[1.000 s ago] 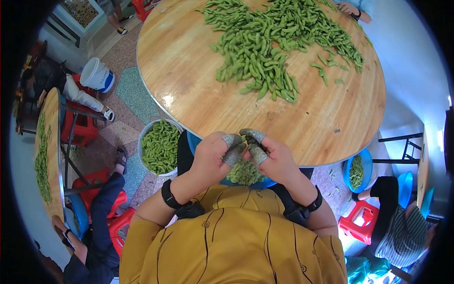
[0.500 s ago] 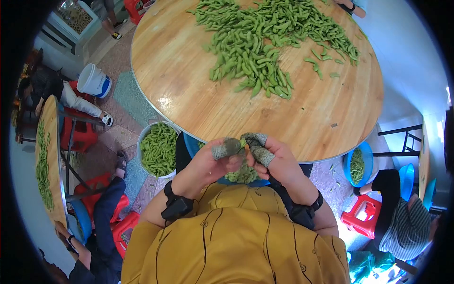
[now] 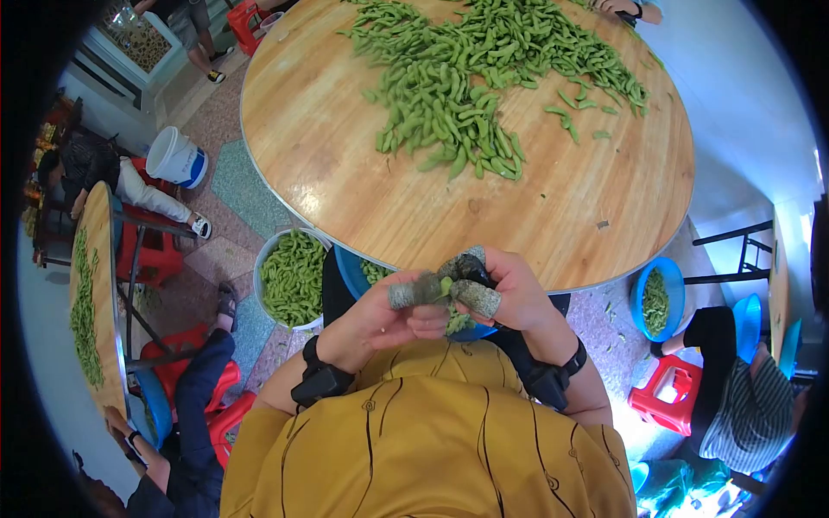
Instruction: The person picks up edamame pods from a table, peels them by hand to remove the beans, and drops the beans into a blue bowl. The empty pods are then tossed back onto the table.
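My left hand [image 3: 397, 309] and my right hand [image 3: 503, 292] meet over my lap, just off the table's near edge. Both pinch a green soybean pod [image 3: 446, 285] between thumb and fingers, which largely hide it. Grey, stained sleeves cover some fingertips of each hand. Beneath the hands, partly hidden by them, a blue basin [image 3: 350, 269] holds green pods or beans. A large heap of soybean pods [image 3: 466, 95] lies across the far part of the round wooden table [image 3: 345, 190].
A white tub of pods [image 3: 294, 281] stands on the floor at my left. Another blue basin [image 3: 658, 298] and a red stool [image 3: 663, 395] are at right. A white bucket [image 3: 177, 158] stands farther left. Other people sit at both sides; a person's hand [image 3: 617, 7] reaches in at the far edge.
My right fingers have shifted and curl farther over the pod, while my left hand stays close to its earlier place. The view has tilted slightly. Across the table, the other person's hand shows more.
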The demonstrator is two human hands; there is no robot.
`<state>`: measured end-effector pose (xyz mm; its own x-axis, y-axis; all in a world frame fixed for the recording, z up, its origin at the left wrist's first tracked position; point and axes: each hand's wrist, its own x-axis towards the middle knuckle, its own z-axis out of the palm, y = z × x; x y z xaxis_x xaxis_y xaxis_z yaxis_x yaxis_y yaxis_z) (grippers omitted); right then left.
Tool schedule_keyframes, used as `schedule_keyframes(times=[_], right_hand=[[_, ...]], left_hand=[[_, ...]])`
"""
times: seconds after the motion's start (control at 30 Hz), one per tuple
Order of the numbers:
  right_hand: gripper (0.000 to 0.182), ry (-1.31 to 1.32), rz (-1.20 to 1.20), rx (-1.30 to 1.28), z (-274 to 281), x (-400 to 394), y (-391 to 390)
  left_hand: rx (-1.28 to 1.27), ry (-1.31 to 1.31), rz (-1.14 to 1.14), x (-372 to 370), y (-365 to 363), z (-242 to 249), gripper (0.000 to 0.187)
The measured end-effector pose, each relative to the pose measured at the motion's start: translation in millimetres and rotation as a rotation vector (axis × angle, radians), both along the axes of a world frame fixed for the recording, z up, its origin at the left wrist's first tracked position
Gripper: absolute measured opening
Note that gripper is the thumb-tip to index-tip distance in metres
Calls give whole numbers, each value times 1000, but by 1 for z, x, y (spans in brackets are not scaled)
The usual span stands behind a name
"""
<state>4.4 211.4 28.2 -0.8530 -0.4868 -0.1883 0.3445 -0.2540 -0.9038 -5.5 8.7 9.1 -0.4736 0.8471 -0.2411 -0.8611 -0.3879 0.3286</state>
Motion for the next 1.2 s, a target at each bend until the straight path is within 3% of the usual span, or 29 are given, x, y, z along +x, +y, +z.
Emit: schedule_keyframes(times=[0.1,0.2,0.3,0.37,0.4,0.47,0.6,0.67,0.77,0.83,0.87,0.93,1.1,1.17,1.2], right_hand=[[12,31,-30,56,0,4,-2],[11,-56,-143,61,-6,9,-9],[10,-130,-218,38,-11,9,-10],[9,-142,-235,51,-13,8,-10],[9,-114,-222,106,-14,8,-11],[9,-91,-211,160,-15,10,-12],[14,83,-274,277,-18,15,-19],[16,201,-307,316,-18,13,-17],[20,201,-143,390,-10,9,-3],[22,304,44,710,0,11,1],[22,305,46,710,-3,13,3],[25,600,134,816,-12,22,5],[19,392,13,1078,-3,65,72],[17,264,272,1485,-13,82,108],[17,254,271,1491,-18,87,113]], left_hand=[[41,31,-21,2,4,-3,22],[114,-122,20,2,8,-12,21],[3,35,71,3,8,-8,18],[-493,466,250,6,8,-3,17],[-495,468,249,5,7,0,17],[-672,920,239,2,2,5,17],[-679,871,286,5,-1,0,21],[-480,496,298,5,-1,-2,25],[-526,602,265,3,-9,-10,18],[-589,629,283,1,-11,-10,18],[-653,655,300,0,-12,-9,18],[-636,641,320,-2,-13,-11,18],[-649,698,310,-3,-15,-10,18],[-617,730,274,-3,-13,-13,19],[-609,725,268,-2,-10,-14,19]])
